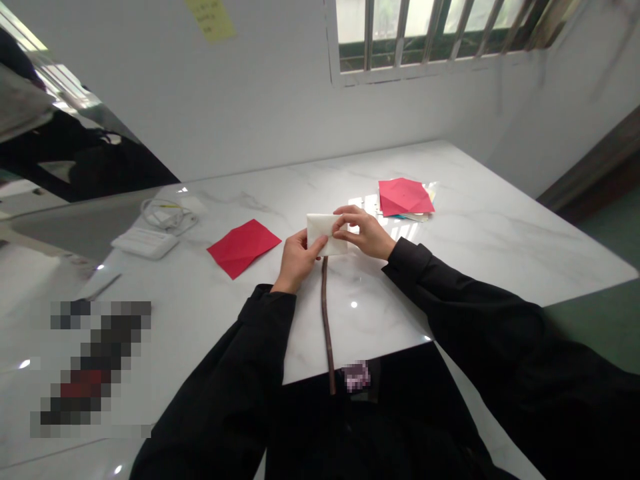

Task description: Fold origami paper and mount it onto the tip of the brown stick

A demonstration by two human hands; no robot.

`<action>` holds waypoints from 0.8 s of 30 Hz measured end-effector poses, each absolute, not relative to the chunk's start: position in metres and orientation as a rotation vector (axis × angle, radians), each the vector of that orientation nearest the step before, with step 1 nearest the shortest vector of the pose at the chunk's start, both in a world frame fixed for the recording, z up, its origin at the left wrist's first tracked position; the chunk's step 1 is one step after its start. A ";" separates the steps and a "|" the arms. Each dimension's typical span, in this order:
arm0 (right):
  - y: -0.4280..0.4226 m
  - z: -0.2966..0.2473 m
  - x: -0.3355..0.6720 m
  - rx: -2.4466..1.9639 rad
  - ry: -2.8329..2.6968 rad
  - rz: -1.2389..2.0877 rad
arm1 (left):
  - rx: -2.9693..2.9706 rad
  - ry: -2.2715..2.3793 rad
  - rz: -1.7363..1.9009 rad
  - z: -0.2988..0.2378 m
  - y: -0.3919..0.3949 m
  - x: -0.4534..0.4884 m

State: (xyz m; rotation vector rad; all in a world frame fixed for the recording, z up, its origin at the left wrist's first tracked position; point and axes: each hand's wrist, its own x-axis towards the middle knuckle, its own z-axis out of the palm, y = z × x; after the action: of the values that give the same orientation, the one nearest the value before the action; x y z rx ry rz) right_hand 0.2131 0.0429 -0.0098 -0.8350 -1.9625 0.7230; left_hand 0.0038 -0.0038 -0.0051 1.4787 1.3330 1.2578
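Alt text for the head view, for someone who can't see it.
The left hand holds a small cream folded paper over a white marbled table, the right hand touching it. A thin brown strip extends below; a creased red paper sheet lies left, a red-topped paper stack right.

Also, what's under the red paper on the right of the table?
Edges of other sheets show beneath the red paper: pale and blue along the near side, yellowish at right. The rest is covered; can't tell how many sheets.
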 end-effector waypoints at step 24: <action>0.042 -0.012 0.212 -0.830 -1.981 0.689 | 1.493 1.295 1.240 -0.006 -0.003 0.004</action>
State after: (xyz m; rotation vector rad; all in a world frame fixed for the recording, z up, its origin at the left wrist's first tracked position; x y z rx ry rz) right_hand 0.2124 0.0420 -0.0121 -0.8297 -1.9809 0.6892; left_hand 0.0036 -0.0029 -0.0056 1.4933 1.2953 1.2395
